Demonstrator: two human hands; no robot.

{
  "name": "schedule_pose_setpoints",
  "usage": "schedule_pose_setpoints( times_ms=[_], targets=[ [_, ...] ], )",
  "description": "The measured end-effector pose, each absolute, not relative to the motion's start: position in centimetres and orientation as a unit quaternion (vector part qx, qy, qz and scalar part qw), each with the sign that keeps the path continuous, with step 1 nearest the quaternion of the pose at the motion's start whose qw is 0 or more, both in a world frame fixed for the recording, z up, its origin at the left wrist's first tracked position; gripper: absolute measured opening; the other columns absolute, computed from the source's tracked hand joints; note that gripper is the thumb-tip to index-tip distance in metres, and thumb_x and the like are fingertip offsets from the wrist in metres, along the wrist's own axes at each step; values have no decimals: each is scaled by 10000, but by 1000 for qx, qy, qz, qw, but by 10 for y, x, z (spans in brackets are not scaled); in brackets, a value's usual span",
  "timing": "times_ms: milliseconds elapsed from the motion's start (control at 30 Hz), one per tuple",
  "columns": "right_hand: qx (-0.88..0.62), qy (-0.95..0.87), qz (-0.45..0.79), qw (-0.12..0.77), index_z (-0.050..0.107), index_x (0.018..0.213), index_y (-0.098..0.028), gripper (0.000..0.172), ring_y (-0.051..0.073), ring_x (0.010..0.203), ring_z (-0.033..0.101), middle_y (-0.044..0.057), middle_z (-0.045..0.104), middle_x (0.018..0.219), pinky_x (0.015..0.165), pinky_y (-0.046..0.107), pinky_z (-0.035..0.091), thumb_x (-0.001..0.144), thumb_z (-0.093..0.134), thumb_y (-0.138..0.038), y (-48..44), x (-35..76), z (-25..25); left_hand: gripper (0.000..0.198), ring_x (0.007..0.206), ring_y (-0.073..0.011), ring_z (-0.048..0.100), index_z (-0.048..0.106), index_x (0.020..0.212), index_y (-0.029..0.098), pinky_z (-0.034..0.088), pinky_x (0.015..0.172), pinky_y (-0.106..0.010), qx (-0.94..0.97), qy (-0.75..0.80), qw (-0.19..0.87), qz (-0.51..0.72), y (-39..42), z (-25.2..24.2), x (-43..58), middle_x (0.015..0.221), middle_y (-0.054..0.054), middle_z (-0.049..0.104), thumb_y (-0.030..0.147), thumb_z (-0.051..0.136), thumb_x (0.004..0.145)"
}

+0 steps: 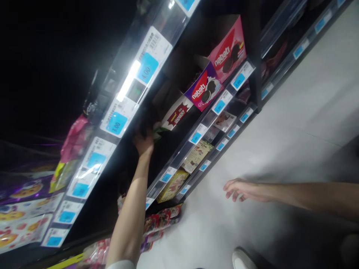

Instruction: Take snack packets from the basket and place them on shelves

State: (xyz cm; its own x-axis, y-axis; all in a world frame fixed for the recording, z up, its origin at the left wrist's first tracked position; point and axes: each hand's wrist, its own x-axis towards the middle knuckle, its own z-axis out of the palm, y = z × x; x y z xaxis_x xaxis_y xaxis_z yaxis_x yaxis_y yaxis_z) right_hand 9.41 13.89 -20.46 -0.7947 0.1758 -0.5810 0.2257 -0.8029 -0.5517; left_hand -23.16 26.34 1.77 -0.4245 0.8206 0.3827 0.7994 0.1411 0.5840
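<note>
My left hand (144, 144) reaches deep into a dark shelf, beneath the price-tag strip of the shelf above. Its fingers fade into shadow, so their grip cannot be made out. Right beside the fingers is a small green packet (160, 131), partly hidden. Next to that stands a white box with a dark red label (178, 115). Over the floor hangs my right hand (238, 188), empty, its fingers loosely bent and apart.
Further along the shelf stand a purple nabati box (204, 89) and a pink nabati box (227, 50). A tag strip (198, 133) edges this shelf. Lower down are a yellow box (172, 185) and a cream box (198, 155). A white shoe (242, 258) is on the grey floor (303, 149).
</note>
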Motion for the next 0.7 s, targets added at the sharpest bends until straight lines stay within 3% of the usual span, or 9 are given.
schedule_pose_setpoints(
  times_ms=[100,200,367,567,700],
  targets=[
    [333,317,-888,14,642,965,-204,242,150,744,630,69,728,945,612,251,416,754,680,-316,138,99,-202,313,1451,-296,398,685,1107,194,240,1248,-471,652,700,-28,290,269,21,-208,1386,-92,610,361,739,849],
    [336,318,-886,12,650,963,-207,235,150,759,636,65,728,957,629,253,425,762,679,-325,137,103,-197,375,1365,-331,504,701,1159,198,285,1221,-472,679,701,11,217,279,13,-189,1308,-113,667,386,747,838],
    [315,329,-890,12,665,952,-203,238,155,765,640,70,732,952,625,254,418,761,696,-341,134,103,-198,346,1341,-339,527,736,1091,175,268,1224,-439,628,733,26,259,278,5,-175,1250,-127,709,381,769,815],
    [315,334,-888,8,664,978,-195,259,151,764,640,76,731,968,630,251,425,775,689,-353,132,102,-200,394,1169,-348,644,758,1128,165,434,1086,-433,630,745,18,218,255,8,-167,1166,-142,738,435,738,841],
    [312,339,-887,10,663,984,-192,267,149,760,641,80,732,973,628,249,425,770,688,-350,130,101,-197,340,1073,-319,668,792,1069,195,449,1050,-391,646,719,18,257,241,8,-159,1087,-93,762,411,767,807]
  ],
)
